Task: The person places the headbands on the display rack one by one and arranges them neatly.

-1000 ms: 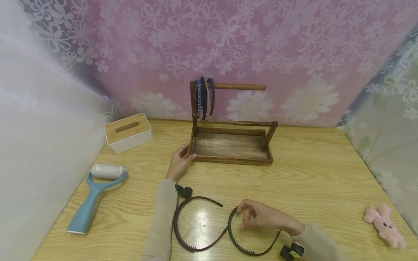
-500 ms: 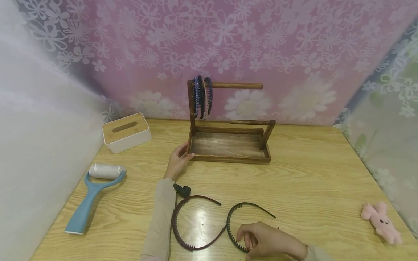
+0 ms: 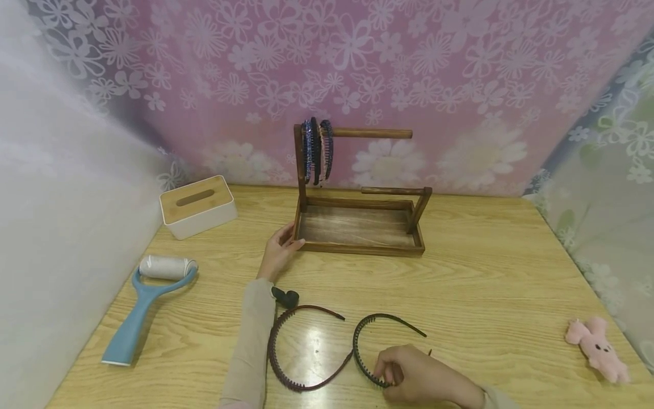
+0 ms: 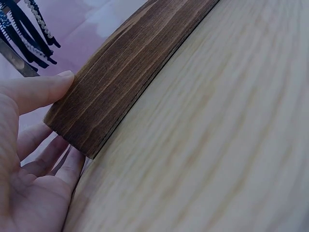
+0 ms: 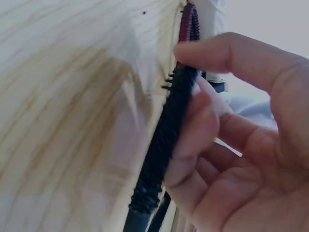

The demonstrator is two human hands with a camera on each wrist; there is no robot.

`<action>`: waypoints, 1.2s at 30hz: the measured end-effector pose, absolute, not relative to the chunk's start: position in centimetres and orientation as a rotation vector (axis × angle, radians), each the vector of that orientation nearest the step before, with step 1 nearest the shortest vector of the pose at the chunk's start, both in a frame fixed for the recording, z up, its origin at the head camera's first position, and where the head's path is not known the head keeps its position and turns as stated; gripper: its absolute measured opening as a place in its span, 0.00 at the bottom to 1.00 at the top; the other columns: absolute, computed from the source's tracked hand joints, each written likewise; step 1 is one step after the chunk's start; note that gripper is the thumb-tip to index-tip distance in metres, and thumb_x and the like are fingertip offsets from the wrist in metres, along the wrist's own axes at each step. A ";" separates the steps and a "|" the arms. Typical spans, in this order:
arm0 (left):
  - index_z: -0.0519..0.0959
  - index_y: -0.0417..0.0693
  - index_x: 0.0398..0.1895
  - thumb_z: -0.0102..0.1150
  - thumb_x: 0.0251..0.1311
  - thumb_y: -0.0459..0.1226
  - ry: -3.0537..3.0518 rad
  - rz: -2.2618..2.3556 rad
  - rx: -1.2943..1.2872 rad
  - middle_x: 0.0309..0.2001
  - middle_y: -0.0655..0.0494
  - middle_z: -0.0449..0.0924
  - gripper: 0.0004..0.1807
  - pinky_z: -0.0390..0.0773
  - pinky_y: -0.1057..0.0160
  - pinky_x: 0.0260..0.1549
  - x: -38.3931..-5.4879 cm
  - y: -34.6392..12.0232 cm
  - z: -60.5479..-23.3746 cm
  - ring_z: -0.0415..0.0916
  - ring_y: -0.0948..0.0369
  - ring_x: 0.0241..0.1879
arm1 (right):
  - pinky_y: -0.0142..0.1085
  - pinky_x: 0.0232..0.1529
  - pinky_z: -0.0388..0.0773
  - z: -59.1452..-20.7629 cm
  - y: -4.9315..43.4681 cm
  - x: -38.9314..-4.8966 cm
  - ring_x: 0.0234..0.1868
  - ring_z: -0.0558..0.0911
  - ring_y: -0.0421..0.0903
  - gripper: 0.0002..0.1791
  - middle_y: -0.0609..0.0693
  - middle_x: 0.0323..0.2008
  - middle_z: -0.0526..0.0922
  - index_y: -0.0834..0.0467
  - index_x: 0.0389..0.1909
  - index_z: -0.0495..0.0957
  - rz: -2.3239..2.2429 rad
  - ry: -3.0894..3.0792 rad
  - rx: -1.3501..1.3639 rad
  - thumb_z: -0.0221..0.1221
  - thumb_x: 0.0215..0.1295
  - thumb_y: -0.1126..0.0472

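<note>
My left hand (image 3: 279,250) grips the left front corner of a brown wooden rack (image 3: 360,248); in the left wrist view the thumb lies on the rim and the fingers sit at the end of the wall. Several headbands (image 3: 318,150) hang at the left end of the rack's upper bar. My right hand (image 3: 416,375) pinches a black toothed headband (image 3: 359,359) low on its curve, between thumb and fingers in the right wrist view (image 5: 166,130). To its left on the table lies a dark red toothed headband (image 3: 274,358), its end against the black one.
At the left stand a white tissue box (image 3: 201,218) with a wooden lid and a blue-handled lint roller (image 3: 134,324). A pink plush toy (image 3: 599,349) lies at the right edge. Behind the table (image 3: 485,272) hangs a flowered pink backdrop (image 3: 434,85).
My right hand has moved from the black headband's upper part down to its lower curve and pinches it there. The headband has shifted slightly. The left hand stays at the rack.
</note>
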State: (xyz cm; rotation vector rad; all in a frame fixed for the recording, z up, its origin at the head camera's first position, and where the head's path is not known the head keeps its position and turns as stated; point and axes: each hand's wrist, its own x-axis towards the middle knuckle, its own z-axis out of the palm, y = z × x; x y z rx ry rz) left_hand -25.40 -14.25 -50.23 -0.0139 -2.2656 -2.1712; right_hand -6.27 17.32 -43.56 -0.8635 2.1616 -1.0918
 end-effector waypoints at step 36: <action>0.63 0.40 0.71 0.63 0.61 0.31 -2.245 -2.216 -0.016 0.73 0.42 0.59 0.35 0.63 0.56 0.74 -25.4 -14.4 -50.2 0.58 0.47 0.73 | 0.28 0.33 0.81 -40.1 19.4 -8.5 0.34 0.77 0.33 0.19 0.43 0.35 0.78 0.67 0.55 0.75 -1.669 2.512 -0.155 0.61 0.66 0.63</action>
